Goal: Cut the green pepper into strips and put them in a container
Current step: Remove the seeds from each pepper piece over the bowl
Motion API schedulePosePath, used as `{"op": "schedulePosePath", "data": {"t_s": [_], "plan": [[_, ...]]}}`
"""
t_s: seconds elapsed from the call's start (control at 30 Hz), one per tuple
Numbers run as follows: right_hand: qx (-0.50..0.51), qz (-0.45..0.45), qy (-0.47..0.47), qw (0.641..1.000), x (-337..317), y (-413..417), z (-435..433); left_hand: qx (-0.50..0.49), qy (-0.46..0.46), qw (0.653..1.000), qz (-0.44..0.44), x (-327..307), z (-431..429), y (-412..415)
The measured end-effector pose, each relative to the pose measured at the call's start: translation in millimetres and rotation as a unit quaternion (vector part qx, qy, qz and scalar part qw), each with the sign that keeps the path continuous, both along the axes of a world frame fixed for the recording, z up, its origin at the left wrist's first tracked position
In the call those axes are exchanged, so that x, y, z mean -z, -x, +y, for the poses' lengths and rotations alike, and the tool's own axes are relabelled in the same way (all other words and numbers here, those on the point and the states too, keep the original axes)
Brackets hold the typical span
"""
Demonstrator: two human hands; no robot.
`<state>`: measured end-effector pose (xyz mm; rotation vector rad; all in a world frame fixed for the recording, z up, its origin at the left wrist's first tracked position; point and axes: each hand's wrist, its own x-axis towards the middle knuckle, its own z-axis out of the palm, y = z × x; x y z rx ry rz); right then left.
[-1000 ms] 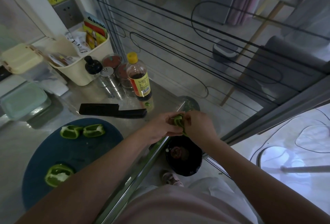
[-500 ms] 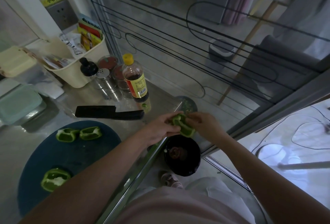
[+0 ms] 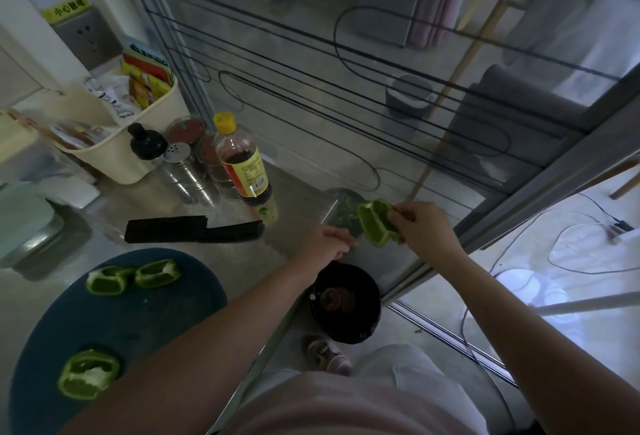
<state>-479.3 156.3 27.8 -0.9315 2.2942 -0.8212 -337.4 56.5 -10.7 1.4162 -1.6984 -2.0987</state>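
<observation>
Found, far left, a pale green lidded container (image 3: 20, 216) on the steel counter (image 3: 294, 206); judged it a possible home for the strips, without certainty. Noted next a round dark blue cutting board (image 3: 138, 317) carrying three cut portions of green pepper: a front pepper piece (image 3: 89, 377) near the close edge, hollow side up with pale pith showing, plus a left back piece (image 3: 105, 282) and a right back piece (image 3: 157, 272) touching each other. Counted no strips anywhere.

Saw a black cleaver (image 3: 194, 231) lying flat just beyond the board, handle pointing right, touched by neither hand. Passed a soy sauce bottle (image 3: 242, 164) standing upright behind it.

Reached then the left hand (image 3: 327, 244) at the counter's edge, above a black bin (image 3: 346, 303) on the floor, fingers curled inward; could not tell whether closed on scraps or on nothing. Found lastly the right hand (image 3: 424, 230), raised just beside it, pinching between thumb and fingertips a fourth pepper piece (image 3: 377, 223), hollow side toward the camera, out past the counter edge and well apart from the board.

Judged the step in hand as clearing seeds and pith over the bin, ahead of any slicing; reckoned the task still early. Expected the next move to call for carrying the fourth pepper piece back to the board, laying it flat, then taking up the black cleaver by its handle with fingers clear of the blade. Likely the same cleaning first for the front pepper piece.
</observation>
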Motion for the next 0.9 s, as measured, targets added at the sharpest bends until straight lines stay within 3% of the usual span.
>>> {"op": "schedulePosePath", "data": {"t_s": [0.23,0.4,0.53,0.7,0.9], "plan": [[0.047,-0.013,0.006,0.999,5,4,7,0.124,0.008,0.989,-0.079,0,4,9],[0.054,-0.020,0.006,0.998,6,4,9,0.134,-0.020,0.991,-0.010,-2,10,6],[0.057,-0.026,0.003,0.998,9,6,10,0.205,-0.020,0.979,0.011,0,10,3],[0.025,-0.043,-0.009,0.999,14,7,9,0.142,-0.078,0.986,0.043,0,9,5],[-0.024,-0.114,-0.020,0.993,16,-3,2,-0.007,-0.180,0.976,0.124,1,0,-3]]}}
